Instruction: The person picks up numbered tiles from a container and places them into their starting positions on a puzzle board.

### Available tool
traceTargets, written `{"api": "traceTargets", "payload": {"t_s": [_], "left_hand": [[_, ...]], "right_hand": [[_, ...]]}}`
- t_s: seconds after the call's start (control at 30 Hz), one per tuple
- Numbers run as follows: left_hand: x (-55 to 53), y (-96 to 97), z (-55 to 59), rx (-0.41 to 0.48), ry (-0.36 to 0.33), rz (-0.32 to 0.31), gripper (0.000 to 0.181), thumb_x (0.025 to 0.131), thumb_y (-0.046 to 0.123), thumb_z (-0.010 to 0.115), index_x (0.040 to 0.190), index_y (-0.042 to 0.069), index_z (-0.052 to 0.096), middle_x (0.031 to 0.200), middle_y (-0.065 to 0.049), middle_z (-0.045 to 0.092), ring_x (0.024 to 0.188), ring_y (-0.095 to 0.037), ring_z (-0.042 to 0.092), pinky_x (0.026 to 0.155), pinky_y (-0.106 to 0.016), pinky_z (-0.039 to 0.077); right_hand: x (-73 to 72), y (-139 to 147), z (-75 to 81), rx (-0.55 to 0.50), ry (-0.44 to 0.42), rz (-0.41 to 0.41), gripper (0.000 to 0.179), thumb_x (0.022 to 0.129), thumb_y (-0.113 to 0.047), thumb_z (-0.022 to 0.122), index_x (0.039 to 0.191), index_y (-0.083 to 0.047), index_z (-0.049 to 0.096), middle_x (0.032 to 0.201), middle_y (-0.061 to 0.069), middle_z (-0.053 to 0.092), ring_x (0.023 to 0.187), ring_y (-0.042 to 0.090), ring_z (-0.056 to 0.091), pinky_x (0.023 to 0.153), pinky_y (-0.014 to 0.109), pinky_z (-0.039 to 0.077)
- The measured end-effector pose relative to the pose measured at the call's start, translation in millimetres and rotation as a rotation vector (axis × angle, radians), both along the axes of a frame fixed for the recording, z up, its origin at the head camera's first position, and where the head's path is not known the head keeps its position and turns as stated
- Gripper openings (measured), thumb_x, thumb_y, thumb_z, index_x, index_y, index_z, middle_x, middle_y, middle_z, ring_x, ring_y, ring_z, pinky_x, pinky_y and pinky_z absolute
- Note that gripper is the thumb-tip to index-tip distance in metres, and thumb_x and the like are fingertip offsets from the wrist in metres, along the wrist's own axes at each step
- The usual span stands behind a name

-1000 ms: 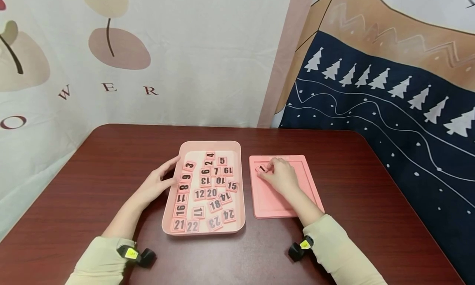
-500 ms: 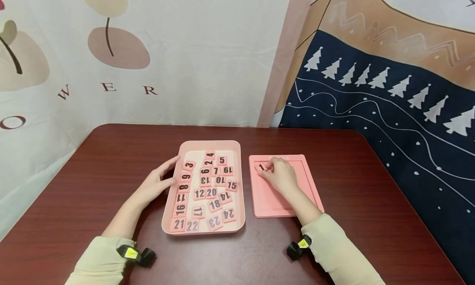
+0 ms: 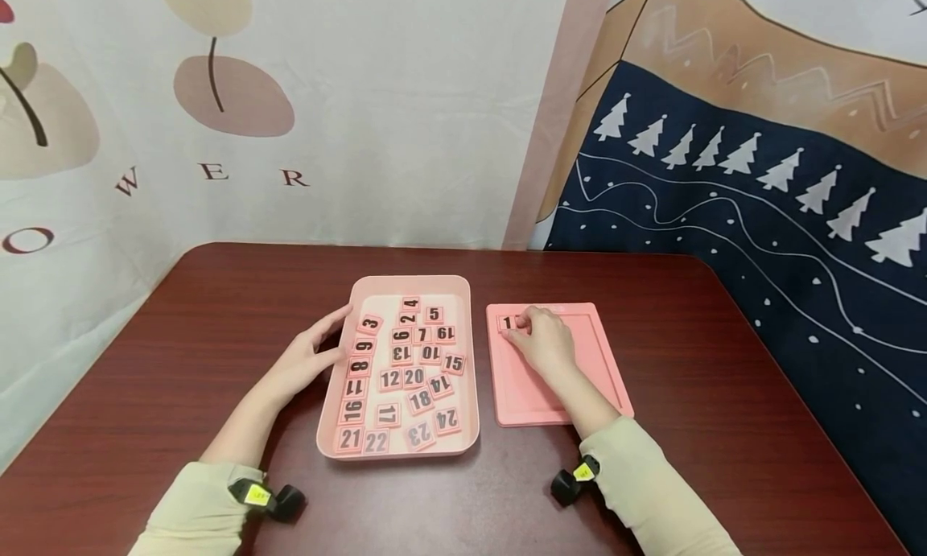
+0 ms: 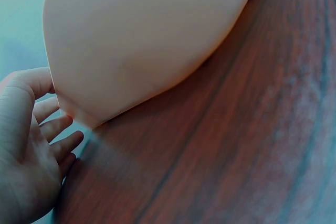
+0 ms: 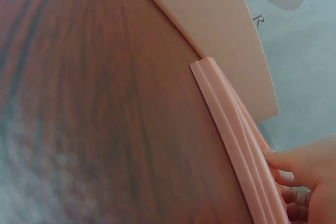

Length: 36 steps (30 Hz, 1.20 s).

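Note:
In the head view a pink square board [image 3: 546, 391] with a raised border lies to the right of a pale pink tray [image 3: 398, 456]. A small number tile marked 1 [image 3: 506, 323] sits square in the board's upper left corner. My right hand [image 3: 548, 343] pinches that tile's right side with thumb and index finger. The left hand [image 3: 300, 363] rests against the tray's left side, its fingers extended. In the left wrist view, thumb and fingers [image 4: 63, 142] are relaxed along the tray's wall. Only the board's outer edge [image 5: 231, 129] shows in the right wrist view, hiding the tile.
Several pink number tiles [image 3: 413, 376], turned various ways, lie loose inside the tray. Tray and board stand side by side on a dark red wooden table [image 3: 695, 395]. Behind it hang a pale cloth [image 3: 405, 137] and a navy cloth with white trees [image 3: 666, 194].
The tile marked 1 has turned from tilted to straight in the board's upper left corner. My right wrist has shifted slightly left. The left hand and tray have stayed put.

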<state>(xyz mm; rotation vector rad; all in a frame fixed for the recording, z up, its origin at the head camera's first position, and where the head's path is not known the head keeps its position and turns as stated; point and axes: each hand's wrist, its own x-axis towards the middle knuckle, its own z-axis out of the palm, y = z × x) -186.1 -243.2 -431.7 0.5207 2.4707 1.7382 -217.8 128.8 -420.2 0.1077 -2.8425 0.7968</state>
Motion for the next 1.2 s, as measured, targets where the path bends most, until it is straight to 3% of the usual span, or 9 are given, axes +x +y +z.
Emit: {"api": "traceTargets", "payload": {"t_s": [0.17,0.33,0.53,0.7,0.9,1.2], "left_hand": [[0.1,0.7,-0.5,-0.009,-0.003,0.003,0.067,0.09,0.001,0.057,0.15,0.004,0.029,0.147,-0.024,0.034,0.133,-0.032,0.029,0.095,-0.012,0.028],[-0.1,0.7,-0.6,-0.012,0.003,0.005,0.067,0.089,0.001,0.057,0.15,0.004,0.029,0.146,-0.024,0.036,0.133,-0.032,0.03,0.095,-0.013,0.028],[-0.3,-0.8,-2.1,0.0,0.009,-0.001,0.066,0.09,0.001,0.057,0.15,0.003,0.029,0.146,-0.024,0.036,0.132,-0.033,0.03,0.095,-0.013,0.028],[-0.4,-0.2,-2.4,0.003,0.004,-0.001,0.067,0.089,0.001,0.057,0.15,0.003,0.029,0.146,-0.024,0.036,0.132,-0.032,0.03,0.095,-0.013,0.028],[-0.4,0.3,-2.7,0.007,0.002,0.001,0.069,0.087,-0.001,0.057,0.15,0.004,0.03,0.145,-0.024,0.037,0.131,-0.032,0.032,0.094,-0.013,0.029],[0.2,-1.0,0.2,-0.003,0.004,0.003,0.069,0.088,0.0,0.058,0.151,0.006,0.029,0.145,-0.024,0.037,0.13,-0.031,0.033,0.094,-0.015,0.03]], "right_hand": [[2.5,2,5.7,-0.001,-0.006,0.004,0.024,0.08,-0.032,0.077,0.085,-0.011,0.065,0.074,0.002,0.056,0.07,0.02,0.053,0.065,0.038,0.041],[4.3,-2,22.0,-0.055,0.058,0.042,0.025,0.082,-0.028,0.076,0.096,-0.009,0.069,0.081,0.004,0.058,0.077,0.022,0.054,0.069,0.038,0.043],[1.4,-23,46.6,-0.16,0.082,0.17,0.028,0.083,-0.024,0.075,0.106,-0.009,0.07,0.088,0.005,0.06,0.086,0.022,0.054,0.076,0.037,0.043],[-5.4,-45,57.4,-0.1,0.102,0.301,0.03,0.082,-0.023,0.076,0.108,-0.01,0.071,0.089,0.005,0.061,0.088,0.022,0.052,0.081,0.04,0.038],[-18.6,-72,55.1,-0.027,0.046,0.444,0.028,0.085,-0.025,0.073,0.111,-0.013,0.071,0.09,0.0,0.059,0.089,0.018,0.048,0.085,0.041,0.034],[-41.5,-104,41.7,0.11,-0.055,0.544,0.026,0.087,-0.029,0.071,0.111,-0.02,0.072,0.093,-0.006,0.065,0.101,0.015,0.052,0.098,0.038,0.029]]}}
